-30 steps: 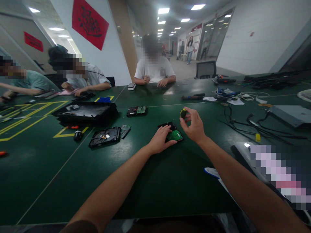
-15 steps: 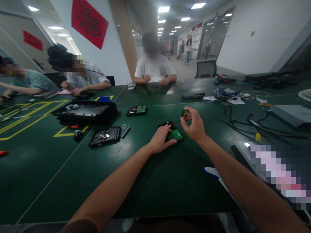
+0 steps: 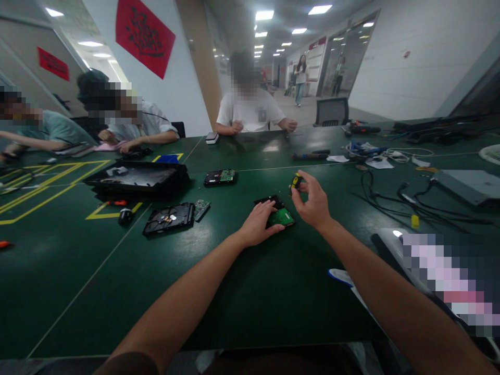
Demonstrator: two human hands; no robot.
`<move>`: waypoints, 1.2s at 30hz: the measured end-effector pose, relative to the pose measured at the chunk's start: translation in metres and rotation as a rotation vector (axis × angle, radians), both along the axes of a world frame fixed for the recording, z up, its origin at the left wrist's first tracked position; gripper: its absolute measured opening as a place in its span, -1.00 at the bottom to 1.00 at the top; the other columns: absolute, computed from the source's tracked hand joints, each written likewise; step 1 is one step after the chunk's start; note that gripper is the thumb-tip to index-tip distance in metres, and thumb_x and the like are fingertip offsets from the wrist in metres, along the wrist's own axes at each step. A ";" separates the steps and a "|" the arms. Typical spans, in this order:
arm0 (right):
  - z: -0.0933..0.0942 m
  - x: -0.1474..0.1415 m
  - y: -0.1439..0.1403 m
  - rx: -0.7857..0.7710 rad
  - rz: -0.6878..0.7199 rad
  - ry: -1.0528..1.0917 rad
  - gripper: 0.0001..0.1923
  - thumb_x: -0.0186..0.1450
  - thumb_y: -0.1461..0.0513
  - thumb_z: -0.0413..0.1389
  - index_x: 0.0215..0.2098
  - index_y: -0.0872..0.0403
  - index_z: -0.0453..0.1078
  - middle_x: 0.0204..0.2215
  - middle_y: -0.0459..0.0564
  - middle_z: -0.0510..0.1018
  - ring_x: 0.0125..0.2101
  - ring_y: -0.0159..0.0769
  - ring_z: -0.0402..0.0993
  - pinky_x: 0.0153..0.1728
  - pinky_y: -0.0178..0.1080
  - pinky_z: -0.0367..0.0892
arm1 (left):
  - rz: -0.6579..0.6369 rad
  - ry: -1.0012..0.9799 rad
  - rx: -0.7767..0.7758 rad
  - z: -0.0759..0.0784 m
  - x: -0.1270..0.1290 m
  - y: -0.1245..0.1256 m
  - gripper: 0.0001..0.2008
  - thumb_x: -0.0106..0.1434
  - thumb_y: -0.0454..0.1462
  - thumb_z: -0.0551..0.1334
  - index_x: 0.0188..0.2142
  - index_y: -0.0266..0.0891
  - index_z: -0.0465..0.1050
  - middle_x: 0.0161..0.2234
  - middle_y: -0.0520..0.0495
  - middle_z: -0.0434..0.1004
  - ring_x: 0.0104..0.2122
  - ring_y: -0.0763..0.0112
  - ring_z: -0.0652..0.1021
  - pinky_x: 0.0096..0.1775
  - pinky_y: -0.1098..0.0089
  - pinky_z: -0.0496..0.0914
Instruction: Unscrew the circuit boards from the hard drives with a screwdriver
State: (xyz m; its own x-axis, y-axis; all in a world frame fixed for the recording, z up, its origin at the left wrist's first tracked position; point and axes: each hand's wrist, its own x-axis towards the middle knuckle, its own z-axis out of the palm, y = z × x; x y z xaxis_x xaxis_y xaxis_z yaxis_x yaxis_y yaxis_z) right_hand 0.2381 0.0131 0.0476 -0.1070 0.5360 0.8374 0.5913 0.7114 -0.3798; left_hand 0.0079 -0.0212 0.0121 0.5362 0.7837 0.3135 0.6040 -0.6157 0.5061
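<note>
A hard drive (image 3: 287,217) with a green circuit board lies on the table in front of me. Across its left part rests my left hand (image 3: 258,224), fingers over the top and thumb along the near edge, holding it against the table. My right hand (image 3: 313,204) is closed in a pinch around a small yellow-and-black screwdriver (image 3: 296,181), just right of the drive. The screwdriver's lower end is hard to make out. Left of my hands lie an opened drive casing (image 3: 167,219) and a loose circuit board (image 3: 202,209). Another hard drive (image 3: 220,177) is farther back.
A black tray (image 3: 136,177) stands at the left, with a mouse (image 3: 125,216) near it. Black cables (image 3: 414,200) and a grey metal box (image 3: 469,183) lie at the right. A laptop (image 3: 394,255) is beside my right forearm. Across the table sits a person (image 3: 250,112).
My right hand has turned the screwdriver slightly, showing more of its handle. My left hand stays on the drive. The person opposite has moved one hand outward.
</note>
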 end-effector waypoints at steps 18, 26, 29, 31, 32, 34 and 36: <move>0.001 0.000 -0.001 0.011 -0.016 -0.011 -0.41 0.43 0.13 0.20 0.38 -0.09 0.20 0.11 0.15 0.52 -0.21 -0.11 0.63 -0.15 0.05 0.67 | -0.010 0.011 0.007 0.001 0.000 0.000 -0.35 0.37 0.08 0.32 0.28 -0.22 0.33 0.41 -0.33 0.29 0.48 -0.05 0.20 0.46 -0.14 0.05; -0.001 0.000 0.001 0.017 0.002 0.001 -0.41 0.44 0.14 0.18 0.39 -0.07 0.18 0.09 0.15 0.52 -0.23 -0.13 0.63 -0.15 0.04 0.66 | -0.011 0.000 0.019 0.000 0.000 0.000 -0.34 0.36 0.06 0.34 0.29 -0.23 0.31 0.40 -0.35 0.31 0.47 -0.06 0.21 0.45 -0.17 0.07; 0.000 0.000 0.000 0.014 0.004 -0.015 -0.42 0.44 0.13 0.19 0.38 -0.10 0.20 0.07 0.14 0.51 -0.21 -0.12 0.62 -0.16 0.03 0.66 | -0.007 0.007 0.018 0.000 0.001 0.000 -0.38 0.37 0.06 0.33 0.26 -0.23 0.34 0.42 -0.34 0.27 0.47 -0.06 0.20 0.46 -0.16 0.06; 0.000 0.000 0.000 0.016 0.002 -0.022 -0.43 0.45 0.16 0.16 0.39 -0.11 0.18 0.06 0.13 0.52 -0.20 -0.12 0.62 -0.12 0.05 0.65 | -0.004 0.008 0.018 0.000 0.000 0.000 -0.39 0.37 0.06 0.33 0.25 -0.23 0.35 0.43 -0.34 0.26 0.47 -0.05 0.20 0.46 -0.15 0.06; 0.000 0.000 0.000 0.018 -0.002 -0.021 -0.42 0.45 0.17 0.15 0.40 -0.10 0.17 0.05 0.13 0.52 -0.20 -0.12 0.63 -0.10 0.06 0.64 | -0.003 0.008 0.017 0.000 0.000 0.000 -0.39 0.37 0.06 0.33 0.25 -0.23 0.35 0.43 -0.35 0.26 0.47 -0.05 0.20 0.46 -0.15 0.06; 0.000 0.000 0.001 0.018 -0.007 -0.009 -0.42 0.45 0.18 0.15 0.39 -0.09 0.17 0.06 0.13 0.52 -0.21 -0.13 0.62 -0.10 0.05 0.64 | -0.007 0.006 0.019 0.000 0.000 0.000 -0.39 0.37 0.06 0.33 0.25 -0.24 0.35 0.42 -0.36 0.26 0.47 -0.06 0.20 0.46 -0.15 0.06; -0.001 0.000 0.001 0.014 -0.008 0.006 -0.43 0.43 0.15 0.18 0.37 -0.08 0.19 0.08 0.14 0.50 -0.23 -0.15 0.61 -0.17 0.02 0.65 | -0.010 0.004 0.022 0.000 0.000 0.000 -0.38 0.36 0.06 0.34 0.25 -0.25 0.36 0.42 -0.36 0.27 0.47 -0.05 0.21 0.46 -0.14 0.06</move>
State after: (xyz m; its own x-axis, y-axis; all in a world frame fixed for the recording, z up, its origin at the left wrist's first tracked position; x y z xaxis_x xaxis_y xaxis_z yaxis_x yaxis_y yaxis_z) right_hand 0.2381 0.0140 0.0468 -0.0973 0.5250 0.8455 0.5946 0.7119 -0.3736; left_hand 0.0080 -0.0212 0.0118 0.5450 0.7716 0.3282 0.6001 -0.6323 0.4901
